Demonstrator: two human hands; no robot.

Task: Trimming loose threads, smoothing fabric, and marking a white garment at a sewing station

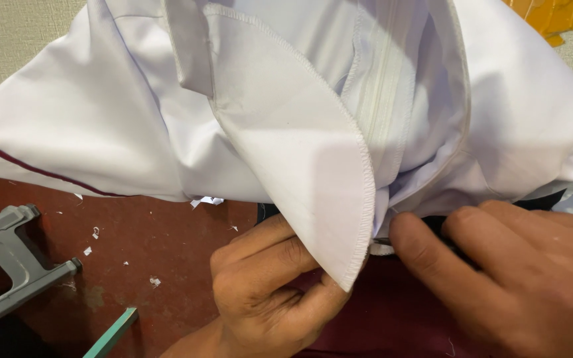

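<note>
Centrally, we see a white garment [286, 99] bunched and lifted above a dark red floor [160, 245], filling the upper part of the view. A curved flap with an overlocked edge hangs down to a point at lower centre, and a closed white zipper runs vertically just to its right. A thin maroon piping line crosses the fabric at far left.

Our left hand [266, 285] is curled below the flap, thumb and forefinger pinched shut on its lower edge. Our right hand [505, 265] lies beside it, fingers extended and loosely bent, fingertips pressing the seam; whether they grip anything we cannot tell, since the cloth hides the contact.

Nearby lie white fabric scraps [207, 201], a grey plastic frame [14, 262] and a green strip [111, 333].
</note>
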